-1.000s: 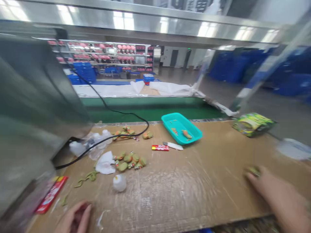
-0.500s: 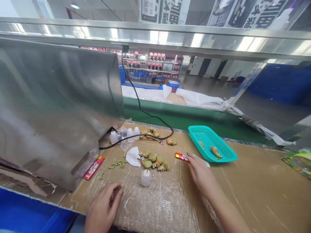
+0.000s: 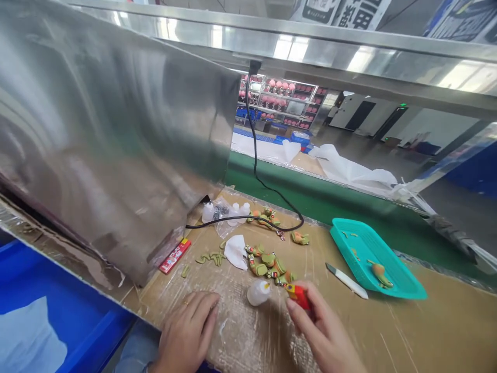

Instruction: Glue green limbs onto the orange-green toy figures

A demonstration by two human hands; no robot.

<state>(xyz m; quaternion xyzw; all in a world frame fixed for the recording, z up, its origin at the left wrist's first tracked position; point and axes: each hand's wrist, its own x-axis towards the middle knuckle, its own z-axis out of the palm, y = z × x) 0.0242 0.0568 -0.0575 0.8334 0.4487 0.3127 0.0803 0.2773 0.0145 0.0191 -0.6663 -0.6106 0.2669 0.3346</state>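
Observation:
My right hand (image 3: 318, 329) is closed on a small red tube (image 3: 298, 296) just in front of me. A small white squeeze bottle (image 3: 258, 292) stands right beside it, to the left. My left hand (image 3: 190, 331) rests on the cardboard-covered bench (image 3: 419, 326) with its fingers curled under; whether anything is in it is hidden. Beyond the bottle lies a heap of small green and orange toy figures (image 3: 267, 261) and a white cloth scrap (image 3: 235, 250).
A big sheet-metal housing (image 3: 104, 140) fills the left, with a black cable (image 3: 267, 186) running from it. A teal tray (image 3: 373, 259) with a few toy parts sits at the right, a white knife (image 3: 347, 273) beside it. Another red tube (image 3: 174, 255) and a blue bin (image 3: 42, 321) lie at the left.
My right hand reached to the red tube beside the white knife, picked it up and brought it back near the squeeze bottle. The view swung to the left. My left hand stayed put.

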